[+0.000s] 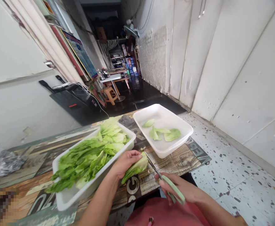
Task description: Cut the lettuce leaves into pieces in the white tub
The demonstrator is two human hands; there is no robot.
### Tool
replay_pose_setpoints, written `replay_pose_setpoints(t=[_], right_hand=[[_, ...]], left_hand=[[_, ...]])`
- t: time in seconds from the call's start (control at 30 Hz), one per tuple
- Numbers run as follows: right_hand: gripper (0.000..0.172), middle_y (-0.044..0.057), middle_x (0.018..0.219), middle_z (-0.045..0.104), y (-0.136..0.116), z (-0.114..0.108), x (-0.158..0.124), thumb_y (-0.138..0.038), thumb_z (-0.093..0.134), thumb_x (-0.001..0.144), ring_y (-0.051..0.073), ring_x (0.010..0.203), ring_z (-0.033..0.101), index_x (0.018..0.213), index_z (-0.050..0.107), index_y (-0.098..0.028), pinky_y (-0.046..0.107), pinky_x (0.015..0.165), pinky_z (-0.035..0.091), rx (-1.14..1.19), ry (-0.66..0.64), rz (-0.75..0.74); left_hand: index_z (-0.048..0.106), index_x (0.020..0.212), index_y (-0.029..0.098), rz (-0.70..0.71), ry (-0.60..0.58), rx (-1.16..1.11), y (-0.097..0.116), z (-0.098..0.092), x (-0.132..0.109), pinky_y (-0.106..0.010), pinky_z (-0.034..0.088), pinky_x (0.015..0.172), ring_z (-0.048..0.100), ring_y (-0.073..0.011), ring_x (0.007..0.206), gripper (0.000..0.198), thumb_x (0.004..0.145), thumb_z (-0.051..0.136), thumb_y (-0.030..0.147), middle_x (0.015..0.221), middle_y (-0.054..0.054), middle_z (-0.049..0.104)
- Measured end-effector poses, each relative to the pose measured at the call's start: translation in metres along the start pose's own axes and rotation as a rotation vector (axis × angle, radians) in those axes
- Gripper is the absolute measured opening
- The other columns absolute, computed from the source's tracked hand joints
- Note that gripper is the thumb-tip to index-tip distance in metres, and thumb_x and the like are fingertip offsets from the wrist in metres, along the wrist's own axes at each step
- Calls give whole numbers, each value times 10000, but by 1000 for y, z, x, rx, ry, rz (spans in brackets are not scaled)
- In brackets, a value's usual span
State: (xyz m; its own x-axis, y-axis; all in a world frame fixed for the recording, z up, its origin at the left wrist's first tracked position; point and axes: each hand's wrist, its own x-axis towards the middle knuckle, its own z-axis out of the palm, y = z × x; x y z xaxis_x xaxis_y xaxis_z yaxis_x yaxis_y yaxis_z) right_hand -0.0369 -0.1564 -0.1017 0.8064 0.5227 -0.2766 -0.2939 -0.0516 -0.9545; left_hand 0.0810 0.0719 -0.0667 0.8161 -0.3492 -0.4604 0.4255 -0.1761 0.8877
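Left hand (125,161) pinches leaf (136,168) over table (182,161), fingers closed; right hand (177,183) curls round scissors (172,188), blades at leaf's end. Full tub (97,183) left, sparse tub (161,151) ahead right, grey bundle (127,121) between; silvery heap (5,161) far left.

The scissor handles (175,187) are light green, the left lettuce pile (90,154) is green, the right floor (231,179) is spotty.

Fingers and edges cut in!
The right hand (182,181) covers part of the green-handled scissors (175,189); crumpled plastic (4,163) runs off left, the red top (167,213) off the bottom; wall-poster (79,53) print is unreadably small.
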Motion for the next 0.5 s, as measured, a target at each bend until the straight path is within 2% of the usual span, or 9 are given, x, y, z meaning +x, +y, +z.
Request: replay_pose_setpoints(t=[0.1,0.23,0.3,0.4,0.5], right_hand=[[650,-65,609,498,2,3,8,-836,588,813,92,456,512,848,460,-200,218,438,426,85,37,6],[679,-79,583,488,6,4,16,-847,652,744,84,398,463,841,481,-197,223,368,418,150,156,37],[732,-90,585,475,7,3,14,-872,638,733,82,428,470,953,516,-184,219,415,419,137,176,30],[846,-71,688,518,7,2,7,-896,621,725,90,542,542,1142,514,-168,240,548,449,167,133,29],[851,-39,804,541,5,2,-2,-886,602,760,100,632,586,1190,516,-157,281,674,476,243,77,-14]], left_hand=[[673,758,133,-18,-23,22,1,4,-1,-215,414,583,527,-96,593,618,440,970,571,661,5,649],[677,746,122,-32,-28,5,1,4,-3,-207,414,579,534,-90,582,627,417,983,559,651,5,651],[681,775,122,-21,-12,-62,2,3,-4,-208,443,590,572,-102,599,604,447,991,524,681,-6,677],[687,837,130,41,45,-250,6,4,-3,-218,500,611,617,-120,614,554,511,994,455,701,-14,700],[680,830,140,95,101,-416,10,7,0,-221,463,489,571,-116,503,465,552,985,353,609,7,664]])
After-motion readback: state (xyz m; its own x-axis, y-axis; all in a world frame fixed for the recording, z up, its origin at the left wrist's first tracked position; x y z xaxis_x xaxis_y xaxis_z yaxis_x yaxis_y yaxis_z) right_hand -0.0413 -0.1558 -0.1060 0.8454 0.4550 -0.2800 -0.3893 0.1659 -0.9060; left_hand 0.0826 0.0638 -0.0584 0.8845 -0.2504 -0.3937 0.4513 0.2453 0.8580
